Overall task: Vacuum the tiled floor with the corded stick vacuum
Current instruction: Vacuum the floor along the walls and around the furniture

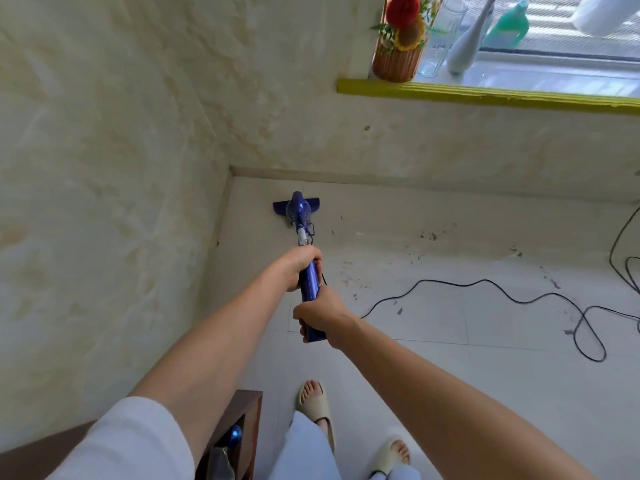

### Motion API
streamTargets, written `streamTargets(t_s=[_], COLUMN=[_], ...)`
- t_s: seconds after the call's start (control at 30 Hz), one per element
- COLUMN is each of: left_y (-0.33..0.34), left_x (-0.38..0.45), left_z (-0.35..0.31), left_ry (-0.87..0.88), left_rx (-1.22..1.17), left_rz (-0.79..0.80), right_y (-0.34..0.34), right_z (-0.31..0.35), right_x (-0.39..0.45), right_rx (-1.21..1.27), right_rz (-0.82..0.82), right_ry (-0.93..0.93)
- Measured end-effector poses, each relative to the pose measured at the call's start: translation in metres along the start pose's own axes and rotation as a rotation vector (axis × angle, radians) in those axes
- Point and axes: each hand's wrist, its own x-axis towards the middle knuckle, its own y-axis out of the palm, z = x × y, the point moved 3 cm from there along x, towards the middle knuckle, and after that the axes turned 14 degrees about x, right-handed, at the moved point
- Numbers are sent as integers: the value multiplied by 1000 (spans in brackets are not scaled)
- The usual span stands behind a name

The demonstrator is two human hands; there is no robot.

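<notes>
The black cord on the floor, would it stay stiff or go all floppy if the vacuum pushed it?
Probably floppy: the black cord lies in loose waves and loops on the tiled floor, so it would likely bend and slide. It looks thin, so it might bunch up or catch under the vacuum head.

Blue corded stick vacuum (300, 216), tilted, head flat on white tiled floor (450, 358) near the wall corner.

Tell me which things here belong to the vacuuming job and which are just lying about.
Part of the job:
blue stick vacuum
left hand and right hand gripping its handle
black power cord
dirt specks on the tiled floor

Just lying about:
flower basket
glass
green spray bottle
wooden shelf
</notes>
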Motion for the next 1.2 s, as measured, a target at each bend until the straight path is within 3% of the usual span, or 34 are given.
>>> streamTargets(t_s=[0.27,0.53,0.83,1.2], left_y=[11,47,159,274], left_x=[-9,-45,-93,-145], left_z=[12,31,87,154], left_ry=[25,-45,-56,-77], left_rx=[90,31,-166,-394], left_rz=[-59,-77,-152,-107], right_y=[-4,-31,-130,-218], right_z=[-15,-42,-108,-185], right_x=[-15,-52,-117,-192], right_rx=[8,-21,-213,-532], right_rz=[-19,35,152,146], right_ry=[-48,-25,-13,-177])
